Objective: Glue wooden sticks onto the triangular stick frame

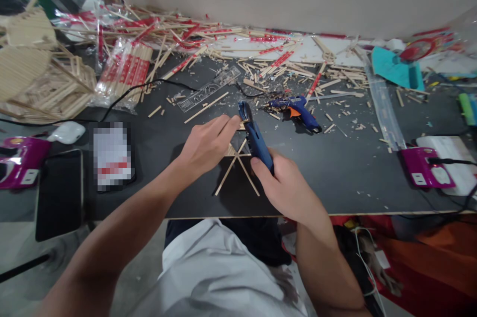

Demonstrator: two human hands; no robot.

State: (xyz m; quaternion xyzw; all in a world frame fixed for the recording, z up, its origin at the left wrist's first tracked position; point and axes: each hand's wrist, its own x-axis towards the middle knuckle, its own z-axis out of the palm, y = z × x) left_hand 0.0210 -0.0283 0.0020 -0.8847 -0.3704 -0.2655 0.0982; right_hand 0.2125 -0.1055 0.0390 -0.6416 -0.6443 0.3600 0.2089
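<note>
Pliers (259, 145), blue-handled, are gripped in the right hand (285, 183), their head meeting the left hand (208, 140), whose fingertips pinch a bit of wooden stick (244, 121). Crossed sticks (237, 155) show between both hands, over the dark desk (346, 173). Beyond lies a blue glue gun (305, 114), beside scattered offcuts (330, 128).

shirt (219, 277): pale grey, creased | bottoms (257, 237): dark | forearms (137, 217): bare | hands (208, 142): bare

Head-worn view, facing forward and down, near desk (343, 178).
</note>
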